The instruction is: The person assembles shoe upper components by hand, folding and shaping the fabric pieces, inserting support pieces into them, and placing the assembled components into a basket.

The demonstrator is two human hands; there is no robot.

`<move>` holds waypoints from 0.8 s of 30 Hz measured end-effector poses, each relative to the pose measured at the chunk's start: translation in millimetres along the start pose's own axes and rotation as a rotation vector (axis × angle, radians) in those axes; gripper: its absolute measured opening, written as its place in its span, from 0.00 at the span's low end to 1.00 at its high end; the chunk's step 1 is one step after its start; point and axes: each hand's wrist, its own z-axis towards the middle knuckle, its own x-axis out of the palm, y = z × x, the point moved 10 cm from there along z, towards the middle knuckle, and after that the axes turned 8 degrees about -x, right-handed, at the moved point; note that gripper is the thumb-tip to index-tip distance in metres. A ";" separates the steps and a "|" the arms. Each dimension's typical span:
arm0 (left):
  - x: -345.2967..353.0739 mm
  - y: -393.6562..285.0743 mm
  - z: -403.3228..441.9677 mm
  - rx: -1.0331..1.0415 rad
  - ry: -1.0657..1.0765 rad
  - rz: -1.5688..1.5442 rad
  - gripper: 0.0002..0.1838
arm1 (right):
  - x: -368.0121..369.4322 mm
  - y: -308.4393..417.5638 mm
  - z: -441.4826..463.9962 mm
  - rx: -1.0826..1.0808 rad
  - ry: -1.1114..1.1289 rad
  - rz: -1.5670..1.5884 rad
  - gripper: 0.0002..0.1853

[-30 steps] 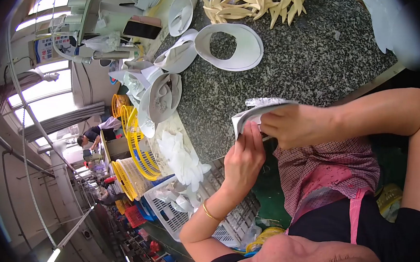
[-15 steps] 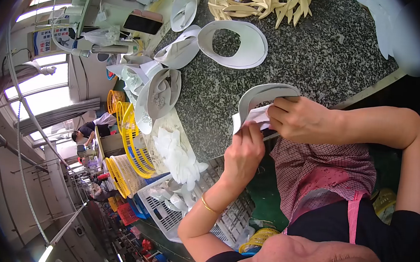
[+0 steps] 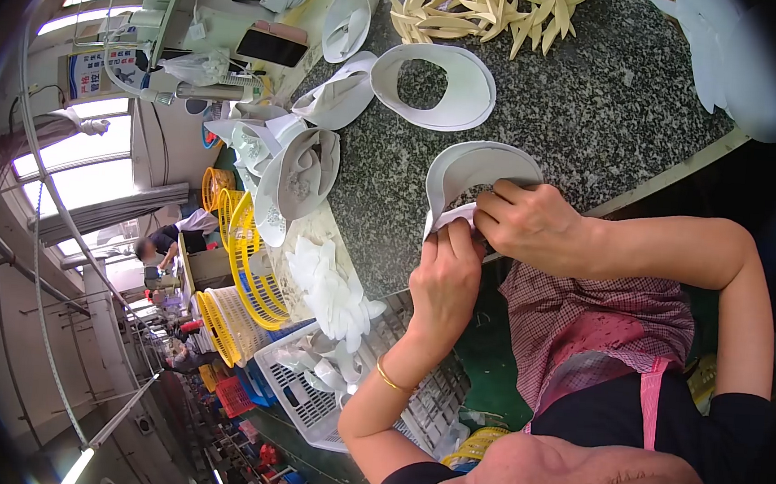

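Note:
My left hand point(image 3: 445, 277), with a gold bracelet at its wrist, pinches the lower edge of a white curved piece point(image 3: 476, 162). Close beside it, my right hand point(image 3: 533, 225) grips the same piece near its inner edge, fingers bent. This piece bends round an opening, and a narrow white strip point(image 3: 455, 216) runs into my fingertips, which hide part of it. Both hands are at the near edge of the speckled stone table point(image 3: 542, 100). Beyond them lies a white oval ring point(image 3: 463, 90); left of it are white cupped pieces point(image 3: 342, 95).
Cream crescent pieces point(image 3: 458, 13) lie at the far side, with white sheets point(image 3: 716, 58) at upper right. To the left are a phone point(image 3: 271, 47), white gloves point(image 3: 324, 287), yellow baskets point(image 3: 220, 325) and a white crate point(image 3: 300, 402). Another person point(image 3: 167, 243) is in the background.
The white piece has turned and spread from a narrow side view to a wide curved face. Both hands keep hold of it and have shifted slightly left.

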 end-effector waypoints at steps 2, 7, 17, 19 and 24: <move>-5.8 -0.8 4.0 -0.011 0.027 -0.016 0.09 | 4.6 -1.4 -0.2 0.009 0.027 -0.003 0.07; -2.9 6.1 12.8 -0.070 0.130 -0.049 0.10 | 5.3 -0.2 1.4 -0.014 0.075 -0.038 0.09; 4.1 -10.5 -16.3 0.083 0.065 0.215 0.20 | 3.1 1.7 -15.6 -0.097 0.107 0.030 0.13; 4.5 -11.4 -16.8 0.094 0.046 0.227 0.20 | 1.5 2.7 -12.8 -0.095 0.100 0.024 0.14; 5.6 -14.9 -21.3 0.164 0.078 0.251 0.19 | 4.2 15.1 -11.1 -0.142 0.151 -0.008 0.12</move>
